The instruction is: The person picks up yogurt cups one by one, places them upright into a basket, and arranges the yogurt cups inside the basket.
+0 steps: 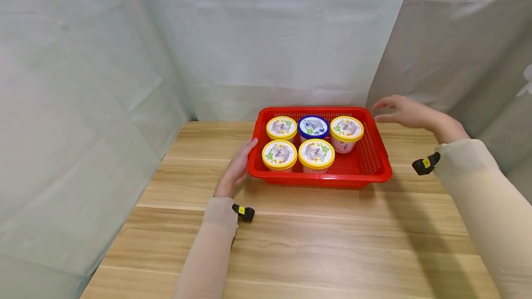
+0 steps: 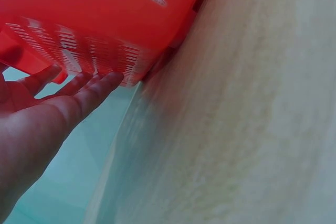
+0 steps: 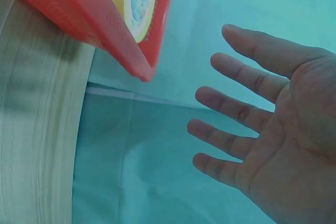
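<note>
A red plastic basket (image 1: 320, 176) with slotted sides stands on the wooden table. Inside it are several round tubs with yellow lids, one of them a yellow-lidded tub (image 1: 347, 128) at the back right, plus a blue-lidded tub (image 1: 313, 127) in the back row. My left hand (image 1: 239, 163) is at the basket's left end; in the left wrist view its straight fingers (image 2: 100, 90) reach along the slotted wall, fingertips right at it. Beyond the basket's back right corner, my right hand (image 1: 401, 112) hovers with nothing in it. Its fingers (image 3: 228, 100) are spread in the right wrist view.
Wooden tabletop (image 1: 332, 248) stretches in front of the basket. Pale cloth curtains (image 1: 270, 36) hang behind the table and along its left side. Each sleeve cuff carries a small black wrist camera (image 1: 245, 212).
</note>
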The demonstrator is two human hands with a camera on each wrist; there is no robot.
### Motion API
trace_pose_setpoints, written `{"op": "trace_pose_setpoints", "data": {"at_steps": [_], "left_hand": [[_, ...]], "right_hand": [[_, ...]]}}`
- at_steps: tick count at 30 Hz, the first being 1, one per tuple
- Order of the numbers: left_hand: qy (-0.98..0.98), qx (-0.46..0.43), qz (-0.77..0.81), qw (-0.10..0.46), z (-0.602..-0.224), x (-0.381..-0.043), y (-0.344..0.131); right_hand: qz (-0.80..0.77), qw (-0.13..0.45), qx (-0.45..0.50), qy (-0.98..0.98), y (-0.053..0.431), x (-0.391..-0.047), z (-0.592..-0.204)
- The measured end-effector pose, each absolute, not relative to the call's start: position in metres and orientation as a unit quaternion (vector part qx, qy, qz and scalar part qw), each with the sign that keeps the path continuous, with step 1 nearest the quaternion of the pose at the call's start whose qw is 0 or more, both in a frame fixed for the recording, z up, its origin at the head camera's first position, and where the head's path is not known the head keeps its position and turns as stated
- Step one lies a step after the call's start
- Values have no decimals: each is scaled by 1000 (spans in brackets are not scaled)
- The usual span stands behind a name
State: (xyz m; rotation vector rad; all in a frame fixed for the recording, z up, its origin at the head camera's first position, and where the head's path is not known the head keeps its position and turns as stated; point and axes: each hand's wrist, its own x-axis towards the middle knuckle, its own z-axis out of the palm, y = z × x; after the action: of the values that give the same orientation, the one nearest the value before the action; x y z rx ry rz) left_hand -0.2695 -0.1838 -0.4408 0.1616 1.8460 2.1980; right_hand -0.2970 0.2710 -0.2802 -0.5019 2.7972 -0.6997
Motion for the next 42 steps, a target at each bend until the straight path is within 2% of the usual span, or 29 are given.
{"op": "trace_pose_setpoints", "data": {"at_steps": [16, 28, 42], "left_hand": [[625, 62, 768, 127, -441, -270, -181], [618, 60, 773, 132, -442, -271, -181], [624, 48, 768, 134, -442, -270, -181]], "right_hand": [[-217, 82, -163, 959, 320, -269, -279], [-178, 87, -113, 974, 375, -241, -299], [-167, 65, -73, 981, 429, -213, -325]]}}
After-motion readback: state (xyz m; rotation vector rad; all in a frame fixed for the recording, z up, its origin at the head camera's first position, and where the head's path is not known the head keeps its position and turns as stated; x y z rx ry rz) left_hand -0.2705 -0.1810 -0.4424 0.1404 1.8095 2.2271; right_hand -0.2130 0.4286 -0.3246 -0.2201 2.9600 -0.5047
